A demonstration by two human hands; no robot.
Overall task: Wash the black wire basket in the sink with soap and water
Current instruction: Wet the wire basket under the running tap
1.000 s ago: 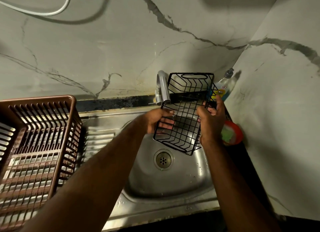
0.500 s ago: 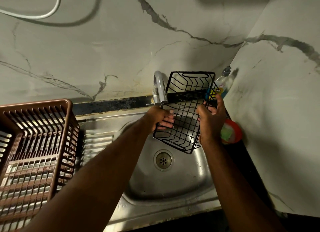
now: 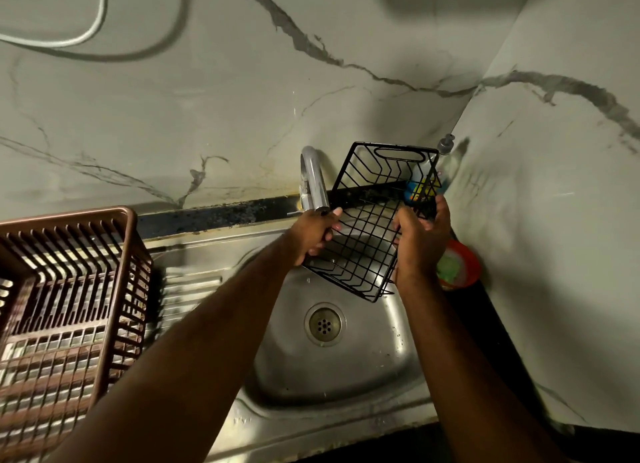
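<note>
— Since a second ago, what has shifted?

— Very little. The black wire basket (image 3: 363,244) has edged further right of the tap (image 3: 313,178), so its far corner now covers more of the soap bottle (image 3: 446,147).

— What lies around, starting from the left?

— Far left of the tap, a brown plastic crate (image 3: 69,216) with slatted walls stands on the ribbed steel drainboard (image 3: 192,289). Above and left of the tap, a white cable (image 3: 62,43) loops across the grey-veined marble wall (image 3: 225,92).

— And the hands?

— The left hand (image 3: 311,234) sits just under the tap's spout, fingers curled round the basket's left rim. The right hand (image 3: 422,241), right of the tap, grips the opposite side.

— Where is the basket?

— It is held in the air just right of the tap, tilted, with its far end high. Its near corner hangs low over the round steel sink (image 3: 363,369), near the drain (image 3: 324,324). It is a grid of thin black wires with an oval handle slot at the far end.

— What stands in the way?

— The wires screen the bottle's label; only its grey pump shows clear. Further right of the tap, the right wrist hides part of a red tub (image 3: 473,267) holding something green. I cannot tell whether water is running from the tap.
</note>
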